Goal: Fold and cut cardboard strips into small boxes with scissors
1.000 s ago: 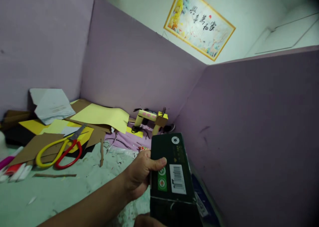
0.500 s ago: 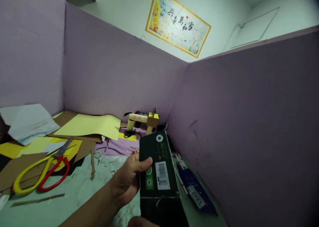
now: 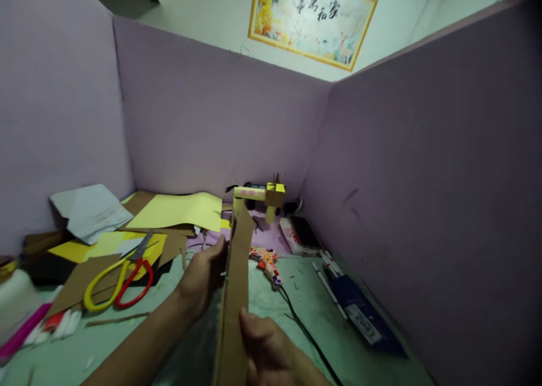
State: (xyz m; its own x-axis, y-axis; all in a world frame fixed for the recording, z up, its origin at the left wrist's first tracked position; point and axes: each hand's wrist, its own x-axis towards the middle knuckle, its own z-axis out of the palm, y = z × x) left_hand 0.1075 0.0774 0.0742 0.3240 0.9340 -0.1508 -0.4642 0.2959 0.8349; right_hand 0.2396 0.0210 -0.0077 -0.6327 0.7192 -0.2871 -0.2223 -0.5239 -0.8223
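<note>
A long folded cardboard piece (image 3: 237, 295) stands upright in the middle, its brown face turned to the camera. My left hand (image 3: 202, 279) grips its left side, with the fingertips hidden behind the edge. Lower down, my right hand (image 3: 269, 346) pinches the right edge, thumb on the brown face. Behind the cardboard is a small yellow and brown paper animal figure (image 3: 275, 196). To the right of the piece lies a patterned glue gun (image 3: 270, 266) with a black cord.
Scissors (image 3: 138, 253) with yellow and red handles lie on cardboard and paper sheets (image 3: 182, 210) at left. Markers (image 3: 63, 324) are at the lower left. A phone (image 3: 305, 232) and a blue packet (image 3: 364, 315) sit along the right purple partition (image 3: 415, 177).
The cardboard has turned from its dark green printed face to its brown side. My right hand has come up into view on its right edge. The camera view has shifted, showing the glue gun.
</note>
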